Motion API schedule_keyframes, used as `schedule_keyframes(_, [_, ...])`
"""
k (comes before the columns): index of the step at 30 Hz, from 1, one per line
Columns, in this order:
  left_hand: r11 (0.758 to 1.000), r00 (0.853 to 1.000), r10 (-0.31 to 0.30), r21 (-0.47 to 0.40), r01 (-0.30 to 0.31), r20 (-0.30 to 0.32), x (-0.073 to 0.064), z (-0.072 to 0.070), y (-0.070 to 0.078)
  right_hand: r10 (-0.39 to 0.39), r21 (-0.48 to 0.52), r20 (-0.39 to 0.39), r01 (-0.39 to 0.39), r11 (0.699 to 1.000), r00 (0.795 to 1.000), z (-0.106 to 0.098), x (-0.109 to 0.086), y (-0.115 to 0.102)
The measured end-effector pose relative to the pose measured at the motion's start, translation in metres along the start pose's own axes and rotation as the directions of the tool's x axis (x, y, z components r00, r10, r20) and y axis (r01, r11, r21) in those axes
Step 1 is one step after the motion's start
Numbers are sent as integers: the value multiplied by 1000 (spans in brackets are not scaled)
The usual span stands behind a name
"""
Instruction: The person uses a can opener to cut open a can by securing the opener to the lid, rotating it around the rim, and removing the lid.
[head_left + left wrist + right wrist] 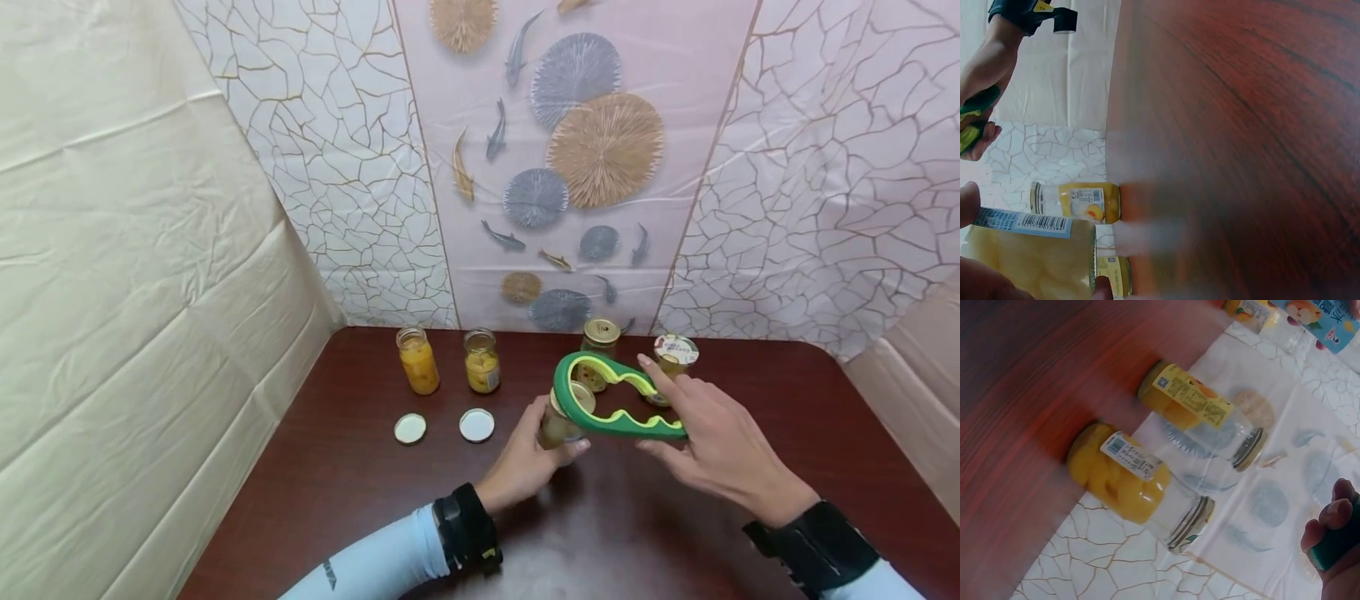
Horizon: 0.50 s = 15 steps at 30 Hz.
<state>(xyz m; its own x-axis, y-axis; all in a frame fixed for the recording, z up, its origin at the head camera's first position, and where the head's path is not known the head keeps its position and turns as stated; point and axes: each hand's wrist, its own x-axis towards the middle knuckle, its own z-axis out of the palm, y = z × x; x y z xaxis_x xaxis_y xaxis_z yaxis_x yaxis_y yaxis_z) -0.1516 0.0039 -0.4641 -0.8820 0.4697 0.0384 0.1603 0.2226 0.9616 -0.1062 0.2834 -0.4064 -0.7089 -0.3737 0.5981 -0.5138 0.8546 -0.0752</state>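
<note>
In the head view my left hand grips a glass jar of pale fruit near the table's middle. The left wrist view shows a blue label with a barcode on this jar, tilted in the hand. My right hand holds a green jar opener by its handles. Its loop, lined with yellow-green ridges, overlaps the jar's lid in the head view; whether they touch I cannot tell. Only some fingers round the opener show in the right wrist view.
Two lidded jars, one gold-topped and one with a printed lid, stand behind the opener. To the left are an uncapped orange jar and an uncapped yellow-fruit jar. Two loose lids, one left, one right, lie before them.
</note>
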Motion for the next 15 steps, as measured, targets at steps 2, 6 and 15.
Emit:
schedule_keyframes(2, [1000, 1000, 3, 8, -3, 4, -1, 1, 1, -2, -5, 3, 2, 1000, 1000, 0, 1, -3])
schedule_keyframes(6, [1000, 1000, 4, -7, -4, 8, -2, 4, 5, 10, -16, 18, -10, 1000, 1000, -1, 3, -10])
schedule_keyframes(15, [997, 998, 56, -62, -54, 36, -5, 12, 17, 48, -31, 61, -47, 998, 997, 0, 9, -29])
